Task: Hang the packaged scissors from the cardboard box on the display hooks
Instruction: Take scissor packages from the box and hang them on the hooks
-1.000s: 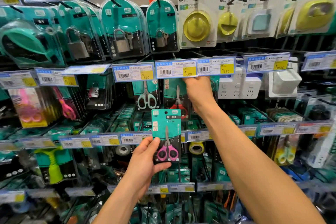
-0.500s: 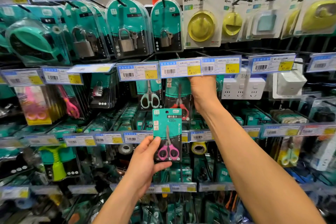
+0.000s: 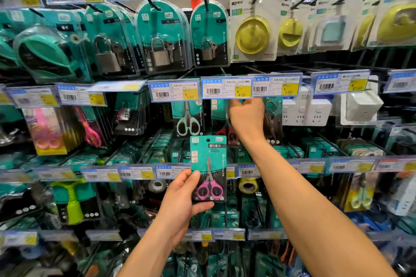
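Teal card pack of pink-handled travel scissors (image 3: 208, 170) is not hung yet: it's upright in front of the shelves, low edge clamped by left hand (image 3: 182, 202) fingers. Right hand (image 3: 246, 117) is up under the 4.00 price tag (image 3: 226, 87), at the hook with red-handled scissors packs (image 3: 228, 134); can't tell its fingers' state. Left to do, I'd say: thread the hang hole onto a hook. Cardboard box out of view

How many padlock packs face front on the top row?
3, side by side, left of the yellow lights: left padlock pack, middle padlock pack, right padlock pack. More packs sit stacked behind each, count hidden.
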The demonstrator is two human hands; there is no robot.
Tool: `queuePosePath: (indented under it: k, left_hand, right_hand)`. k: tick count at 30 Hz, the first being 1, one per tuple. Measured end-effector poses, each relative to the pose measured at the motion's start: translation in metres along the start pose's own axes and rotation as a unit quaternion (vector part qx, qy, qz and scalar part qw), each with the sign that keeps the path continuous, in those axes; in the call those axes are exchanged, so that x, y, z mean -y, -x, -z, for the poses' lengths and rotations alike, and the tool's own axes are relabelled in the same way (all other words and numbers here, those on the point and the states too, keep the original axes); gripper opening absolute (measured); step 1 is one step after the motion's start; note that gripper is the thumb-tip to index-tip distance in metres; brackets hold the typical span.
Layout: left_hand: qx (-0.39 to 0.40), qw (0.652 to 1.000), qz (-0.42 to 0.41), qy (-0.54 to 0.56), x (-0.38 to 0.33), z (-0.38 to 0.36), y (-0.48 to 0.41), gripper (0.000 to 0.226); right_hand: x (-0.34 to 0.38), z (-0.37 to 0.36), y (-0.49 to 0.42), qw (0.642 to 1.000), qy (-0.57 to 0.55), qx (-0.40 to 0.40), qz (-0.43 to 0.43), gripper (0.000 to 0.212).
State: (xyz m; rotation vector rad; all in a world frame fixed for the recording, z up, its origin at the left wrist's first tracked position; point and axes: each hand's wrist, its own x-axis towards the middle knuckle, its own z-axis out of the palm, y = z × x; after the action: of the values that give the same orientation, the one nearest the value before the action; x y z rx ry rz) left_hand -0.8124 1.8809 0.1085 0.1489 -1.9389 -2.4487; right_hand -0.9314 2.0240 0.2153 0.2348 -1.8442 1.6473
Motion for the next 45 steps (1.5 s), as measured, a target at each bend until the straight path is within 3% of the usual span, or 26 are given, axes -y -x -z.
queuePosePath:
  k: [5, 9, 14, 24, 28, 32, 35, 38, 45]
  left_hand:
    - [0.0, 1.0, -0.004, 0.008, -0.002, 0.005, 0.0, 0.025]
    - [0.001, 1.0, -0.01, 0.001, -0.003, 0.006, 0.0, 0.024]
    - [0.0, 1.0, -0.018, -0.001, -0.007, 0.001, -0.001, 0.023]
    - [-0.007, 1.0, -0.026, 0.004, -0.014, -0.003, -0.003, 0.023]
    - [-0.017, 0.999, -0.039, 0.015, -0.014, -0.005, -0.002, 0.021]
    - [-0.007, 0.999, -0.049, 0.001, -0.015, -0.01, -0.005, 0.021]
    - [0.011, 0.998, -0.052, -0.014, -0.016, -0.019, -0.009, 0.021]
    - [0.011, 0.997, -0.059, -0.041, -0.018, -0.027, -0.015, 0.021]
    - [-0.003, 0.985, -0.092, -0.148, -0.025, -0.034, -0.034, 0.023]
  right_hand:
    - [-0.013, -0.003, 0.016, 0.997, 0.074, -0.019, 0.015, 0.02]
    - [-0.024, -0.015, 0.01, 0.997, 0.071, -0.029, 0.025, 0.023]
    - [-0.026, -0.019, -0.008, 0.994, 0.111, 0.012, -0.023, 0.023]
    - [-0.02, 0.002, 0.037, 0.974, 0.197, 0.022, 0.113, 0.037]
    - [-0.023, 0.019, 0.063, 0.994, 0.06, 0.02, 0.089, 0.033]
    - [-0.018, 0.028, 0.066, 0.978, -0.134, 0.154, -0.049, 0.021]
    - [-0.014, 0.026, 0.063, 0.971, -0.119, 0.2, -0.051, 0.015]
    - [-0.013, 0.024, 0.054, 0.978, -0.119, 0.162, -0.049, 0.004]
    - [-0.004, 0.02, 0.026, 0.982, -0.143, 0.105, -0.067, 0.007]
